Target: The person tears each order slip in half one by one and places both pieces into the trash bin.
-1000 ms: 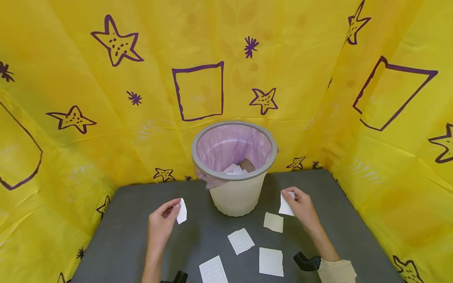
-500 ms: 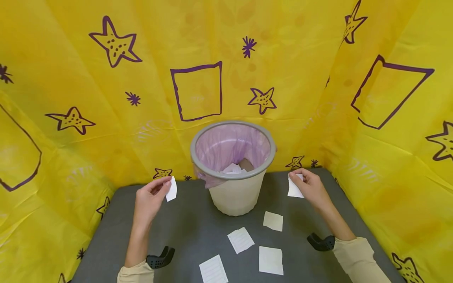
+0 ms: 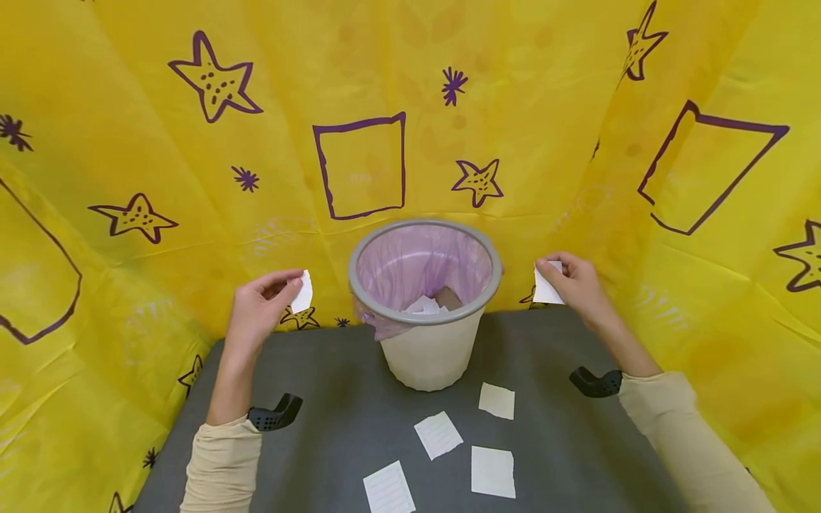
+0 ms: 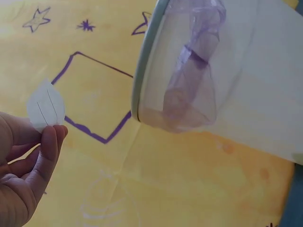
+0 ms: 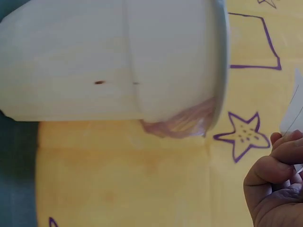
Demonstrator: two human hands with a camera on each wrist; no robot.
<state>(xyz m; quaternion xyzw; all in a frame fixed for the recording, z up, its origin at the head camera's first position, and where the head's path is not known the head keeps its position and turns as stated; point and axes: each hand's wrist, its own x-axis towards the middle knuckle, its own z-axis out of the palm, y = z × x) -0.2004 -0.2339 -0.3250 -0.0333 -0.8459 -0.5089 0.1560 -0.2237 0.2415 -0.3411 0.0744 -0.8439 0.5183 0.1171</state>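
Observation:
My left hand (image 3: pixel 259 306) pinches a torn piece of white paper (image 3: pixel 302 291) between thumb and fingers, raised to the left of the bin. In the left wrist view faint ruled lines show on that paper (image 4: pixel 46 106). On the other side, my right hand (image 3: pixel 577 285) pinches another white paper piece (image 3: pixel 548 283), also lifted. Between both hands stands a cream waste bin (image 3: pixel 431 356) with a grey rim and a purple liner (image 3: pixel 385 274). Several scraps (image 3: pixel 423 306) lie inside it. Neither hand touches the bin.
On the dark grey table lie a small yellowish paper piece (image 3: pixel 497 401), a lined piece (image 3: pixel 439 435), a plain square piece (image 3: pixel 492 472) and another lined piece (image 3: pixel 389 489). A yellow curtain (image 3: pixel 359 57) with purple drawings surrounds the table at the back and sides.
Both hands have risen and moved outward from low over the table, each still pinching its paper piece. The bin and the papers on the table have stayed put.

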